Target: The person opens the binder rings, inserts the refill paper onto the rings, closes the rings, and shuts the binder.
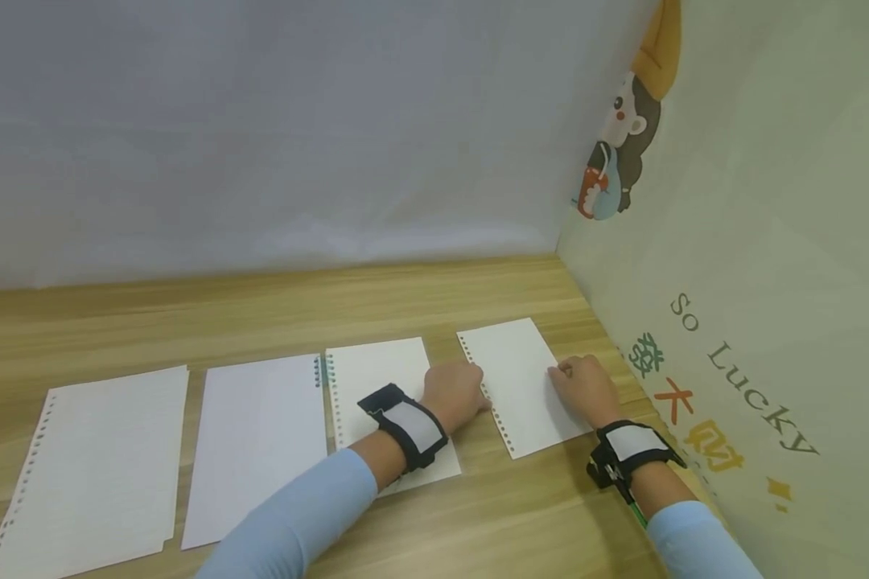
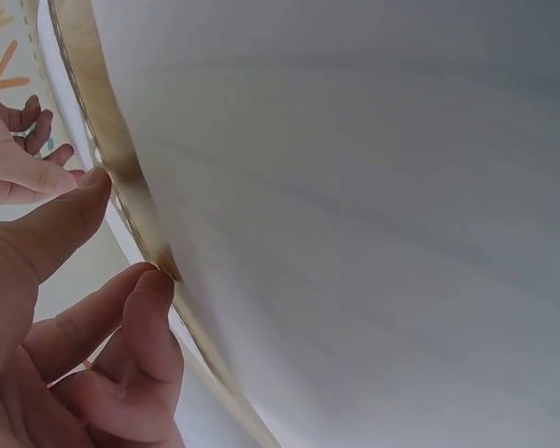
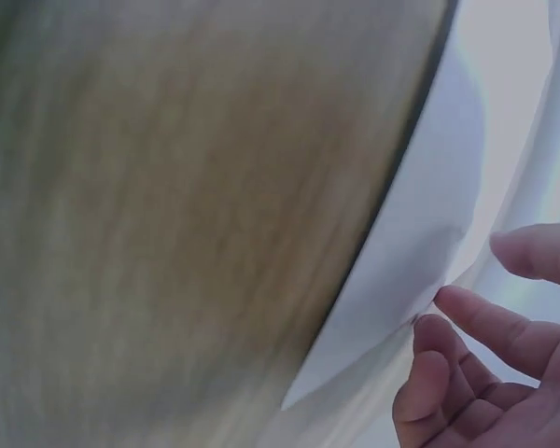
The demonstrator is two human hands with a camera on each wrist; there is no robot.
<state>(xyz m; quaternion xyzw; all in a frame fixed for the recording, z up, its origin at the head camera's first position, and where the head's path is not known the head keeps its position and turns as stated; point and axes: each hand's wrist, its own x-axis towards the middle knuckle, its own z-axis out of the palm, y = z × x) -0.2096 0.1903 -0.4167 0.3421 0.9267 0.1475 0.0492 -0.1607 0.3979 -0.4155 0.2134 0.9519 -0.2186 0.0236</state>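
Observation:
A small white loose-leaf sheet (image 1: 517,386) lies on the wooden table, punched holes along its left side. My left hand (image 1: 455,394) reaches over a neighbouring punched sheet (image 1: 384,362) to that holed edge. In the left wrist view, the thumb (image 2: 89,196) and index finger touch along the edge, spread apart from each other. At the opposite long edge is my right hand (image 1: 585,386). Its index fingertip (image 3: 448,297) meets the paper's edge in the right wrist view, while the thumb stands away from it and the other fingers bend in.
Further left lie a larger plain white sheet (image 1: 261,442) and a punched lined stack (image 1: 97,466). Green binding rings (image 1: 323,370) show between two of the sheets. A pale printed wall (image 1: 768,241) rises close on the right; a white wall (image 1: 261,161) stands behind the table (image 1: 261,310).

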